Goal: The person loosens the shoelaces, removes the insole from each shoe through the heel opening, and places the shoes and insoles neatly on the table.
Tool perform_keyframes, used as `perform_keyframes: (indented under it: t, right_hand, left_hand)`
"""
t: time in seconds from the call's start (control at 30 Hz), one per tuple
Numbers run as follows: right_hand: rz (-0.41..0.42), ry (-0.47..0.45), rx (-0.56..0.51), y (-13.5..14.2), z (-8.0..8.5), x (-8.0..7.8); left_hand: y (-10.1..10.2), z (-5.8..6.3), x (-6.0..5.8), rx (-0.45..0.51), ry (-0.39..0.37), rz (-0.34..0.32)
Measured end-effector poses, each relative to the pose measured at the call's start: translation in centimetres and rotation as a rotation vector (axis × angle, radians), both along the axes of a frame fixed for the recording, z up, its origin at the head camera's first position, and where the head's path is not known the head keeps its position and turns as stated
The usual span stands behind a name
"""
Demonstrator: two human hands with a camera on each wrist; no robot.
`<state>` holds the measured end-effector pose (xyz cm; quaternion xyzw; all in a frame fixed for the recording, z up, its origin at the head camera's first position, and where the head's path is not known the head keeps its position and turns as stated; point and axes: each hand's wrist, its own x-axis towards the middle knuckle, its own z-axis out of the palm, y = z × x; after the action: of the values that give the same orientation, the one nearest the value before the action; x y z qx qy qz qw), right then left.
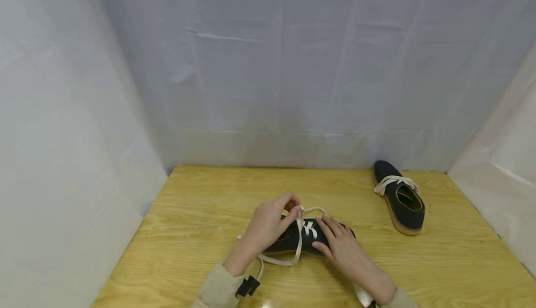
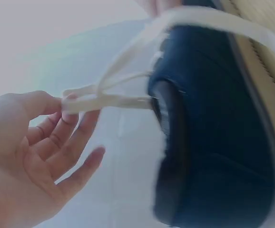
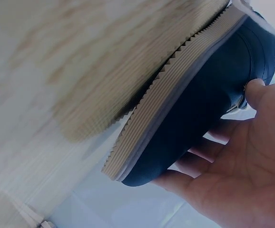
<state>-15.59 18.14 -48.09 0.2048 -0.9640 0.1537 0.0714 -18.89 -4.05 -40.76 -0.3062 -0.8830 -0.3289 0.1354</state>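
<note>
The desk (image 1: 201, 205) meets white sheeting (image 1: 272, 66) along its far edge and at both sides; its near edge runs out of frame. A dark shoe (image 1: 307, 246) lies at lower centre, toe to the right, with room on the desk around it. A second shoe (image 1: 410, 215) stands apart near the far right corner.

The left hand (image 1: 268, 222) pinches a lace (image 1: 299, 240) between thumb and fingertips, drawing it up from the near shoe, its other fingers loosely bent in the left wrist view. The right hand (image 1: 345, 250) lies over the toe end, fingers extended, thumb at the lacing.

The lace is flat, white and looped; the desk has yellowish wood grain; the near shoe's pale sole is ribbed with a toothed edge.

Forearms hide part of the desk. The left wrist view blurs and cuts off the shoe; the right hand's fingertips disappear behind it in the right wrist view.
</note>
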Motion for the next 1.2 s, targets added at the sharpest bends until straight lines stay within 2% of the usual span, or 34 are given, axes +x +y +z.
perform_keyframes:
  t: [0.27, 0.4, 0.47, 0.53, 0.67, 0.73, 0.87, 1.0, 1.2]
  right_hand:
    - [0.012, 0.041, -0.002, 0.1, -0.3, -0.1]
    - [0.012, 0.043, 0.001, 0.1, -0.3, -0.2]
    - [0.01, 0.034, 0.002, 0.1, -0.4, -0.2]
    - [0.009, 0.026, 0.006, 0.2, -0.3, -0.2]
    - [0.007, 0.025, 0.015, 0.2, -0.3, -0.1]
    - [0.007, 0.027, 0.02, 0.2, -0.3, -0.1]
    - [0.01, 0.003, 0.033, 0.2, -0.2, -0.1]
    - [0.011, -0.027, 0.039, 0.2, -0.1, -0.1]
    - [0.014, -0.021, 0.039, 0.1, 0.1, 0.0]
  left_hand:
    - [-0.1, 1.9, 0.8, 0.041, -0.084, -0.071]
    - [-0.3, 1.9, 0.7, -0.001, -0.179, -0.09]
    - [-0.4, 1.5, 0.5, -0.051, -0.208, -0.072]
    - [-0.5, 0.9, 0.4, -0.108, -0.207, -0.043]
    - [-0.4, -0.3, 0.4, -0.23, -0.117, 0.021]
    - [-0.2, -0.7, 0.5, -0.262, -0.099, 0.037]
    - [0.0, -1.3, 0.6, -0.278, -0.098, 0.065]
    - [0.3, -1.5, 0.7, -0.276, -0.099, 0.063]
    - [0.9, -1.9, 0.9, -0.28, -0.077, 0.095]
